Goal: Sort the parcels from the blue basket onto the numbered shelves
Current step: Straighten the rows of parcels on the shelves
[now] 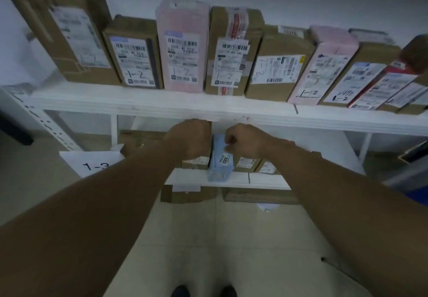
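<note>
Pinching the top of the blue parcel with the right hand, upright at the near lip of the lower shelf between cardboard parcels. Cannot tell the grip of the left hand, fingers hidden. Could topple floorward if released this near the lip.

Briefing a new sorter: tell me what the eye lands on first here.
Two bare forearms reach in from below, the right grip pinching the top of a light blue rectangular parcel on the lower white shelf; the left grip is beside it. Above, a row of brown cardboard and pink parcels marked 1-2 lines the upper white shelf.
</note>
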